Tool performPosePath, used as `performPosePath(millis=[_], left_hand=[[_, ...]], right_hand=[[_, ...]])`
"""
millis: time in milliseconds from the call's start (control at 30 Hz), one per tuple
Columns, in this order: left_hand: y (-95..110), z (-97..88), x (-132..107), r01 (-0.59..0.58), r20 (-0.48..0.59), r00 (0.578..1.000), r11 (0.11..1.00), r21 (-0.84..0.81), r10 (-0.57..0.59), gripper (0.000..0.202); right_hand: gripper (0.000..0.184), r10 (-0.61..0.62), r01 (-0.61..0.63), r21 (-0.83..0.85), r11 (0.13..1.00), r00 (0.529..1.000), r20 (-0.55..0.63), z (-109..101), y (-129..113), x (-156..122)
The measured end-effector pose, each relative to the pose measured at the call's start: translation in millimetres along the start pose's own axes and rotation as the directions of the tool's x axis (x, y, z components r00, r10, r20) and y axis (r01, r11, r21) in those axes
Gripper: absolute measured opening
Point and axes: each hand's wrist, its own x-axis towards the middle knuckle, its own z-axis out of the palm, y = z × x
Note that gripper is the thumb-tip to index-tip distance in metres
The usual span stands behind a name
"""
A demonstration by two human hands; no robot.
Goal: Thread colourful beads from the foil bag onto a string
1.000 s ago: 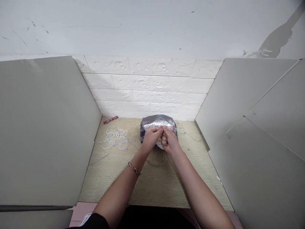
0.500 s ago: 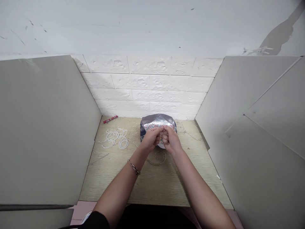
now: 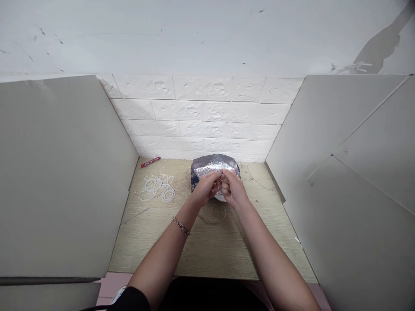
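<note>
My left hand [image 3: 208, 186] and my right hand [image 3: 232, 188] meet fingertip to fingertip over a shiny silver pouch [image 3: 215, 160]. Both are closed in a pinch, and whatever lies between the fingers is too small to make out. The pouch holds glittering, many-coloured bits and has a dark patterned left side; my hands cover part of its front. Just below them a loop of small clear beads [image 3: 212, 222] rests on the table. A thin beaded strand runs left from near my left wrist, which wears a chain bracelet [image 3: 181, 226].
White beaded strands [image 3: 158, 188] lie coiled on the wooden table [image 3: 210, 255] at left. Behind them is a small red packet [image 3: 150, 162]. Fine strands [image 3: 259, 182] trail right of the pouch. Grey panels [image 3: 343, 172] flank the table, with a white brick-patterned wall [image 3: 201, 112] behind.
Both hands stay in nearly the same place above the pouch. Only the pinched fingertips have shifted slightly; the things on the table lie as before.
</note>
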Motion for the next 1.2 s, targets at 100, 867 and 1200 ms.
performPosePath(millis=[100, 867, 1200], left_hand=[[-1.4, -1.4, 0.2, -0.026, 0.004, 1.0, 1.0, 0.005, 0.026, 0.026], [7.3, 1.5, -0.8, 0.062, 0.0, 0.998, 0.982, -0.178, -0.063, 0.011], [-0.2, -0.3, 0.1, -0.137, -0.122, 0.981, 0.983, 0.125, 0.152, 0.016]], right_hand=[[0.02, 0.054, -0.055, 0.046, 0.997, 0.998, 0.008, -0.8, 0.0, 1.6], [0.032, 0.259, -0.246, 0.384, 0.89, 0.966, 0.019, -1.9, -1.3, 6.2], [0.029, 0.235, -0.256, 0.454, 0.854, 0.966, 0.104, -2.4, -4.0, 3.9]])
